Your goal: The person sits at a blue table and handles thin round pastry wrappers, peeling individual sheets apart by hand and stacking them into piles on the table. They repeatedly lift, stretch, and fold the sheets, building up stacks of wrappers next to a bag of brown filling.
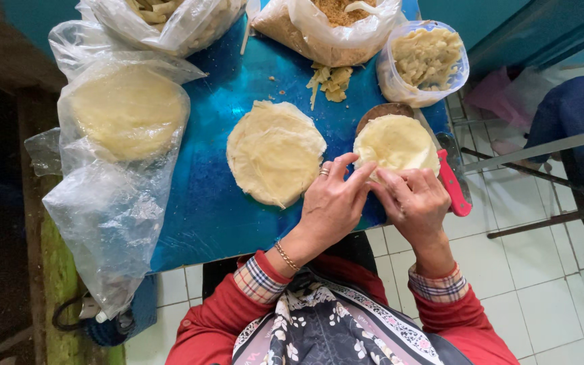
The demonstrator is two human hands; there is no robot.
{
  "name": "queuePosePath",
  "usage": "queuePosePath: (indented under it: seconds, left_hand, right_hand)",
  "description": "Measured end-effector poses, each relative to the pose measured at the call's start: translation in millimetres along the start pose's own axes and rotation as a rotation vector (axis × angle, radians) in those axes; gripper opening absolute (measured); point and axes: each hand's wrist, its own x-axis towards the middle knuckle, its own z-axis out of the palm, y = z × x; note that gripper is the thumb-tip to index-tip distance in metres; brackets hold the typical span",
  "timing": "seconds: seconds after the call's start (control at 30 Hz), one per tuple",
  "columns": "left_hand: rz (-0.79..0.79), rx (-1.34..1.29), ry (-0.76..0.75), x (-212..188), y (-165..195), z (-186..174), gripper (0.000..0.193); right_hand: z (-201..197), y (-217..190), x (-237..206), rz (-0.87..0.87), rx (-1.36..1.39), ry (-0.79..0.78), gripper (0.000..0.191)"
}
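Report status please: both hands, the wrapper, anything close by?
Left hand and right hand both pinch near edge of round pale wrapper. Wrapper lies on blue table. Red-handled knife beside right hand; second wrapper stack left.

Round wrapper's (395,142) near edge under hands; top bags (170,20) cropped.

The person wears a red long-sleeved top with plaid cuffs in cream, red and dark lines turned out at both wrists. Over the front lies a dark apron or scarf printed with pale flowers and edged in pink patterned trim. The left hand (330,203) carries a gold ring, and a gold chain bracelet circles that wrist. The right hand (415,203) is bare of jewellery.
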Motion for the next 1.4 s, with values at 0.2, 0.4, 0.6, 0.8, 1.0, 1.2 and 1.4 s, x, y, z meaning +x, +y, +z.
queuePosePath:
  seconds: [0.2,0.4,0.6,0.8,1.0,1.2,1.4]
  left_hand:
    - [0.025,0.175,0.009,-1,-2,2,0.034]
    - [0.04,0.202,-0.01,-3,-2,3,0.039]
    - [0.034,0.209,-0.039,-4,-2,0,0.043]
    - [0.226,0.214,0.011,-5,7,2,0.043]
    - [0.296,0.287,-0.075,-6,10,3,0.035]
    - [0.261,0.092,-0.047,-23,7,-25,0.025]
    - [-0.081,-0.012,0.287,-58,-14,-85,0.022]
  right_hand:
    - [-14,3,-21,0.109,0.119,-0.028,0.028]
    - [-21,18,-29,0.25,-0.007,-0.012,0.025]
    - [-20,27,-34,0.347,0.123,0.107,0.016]
    - [-13,36,-36,0.656,0.332,0.096,0.012]
    - [-17,44,-40,0.382,-0.059,0.053,0.008]
    - [-14,12,-21,0.602,0.266,0.145,0.009]
    - [13,-72,20,0.084,0.516,-0.077,0.027]
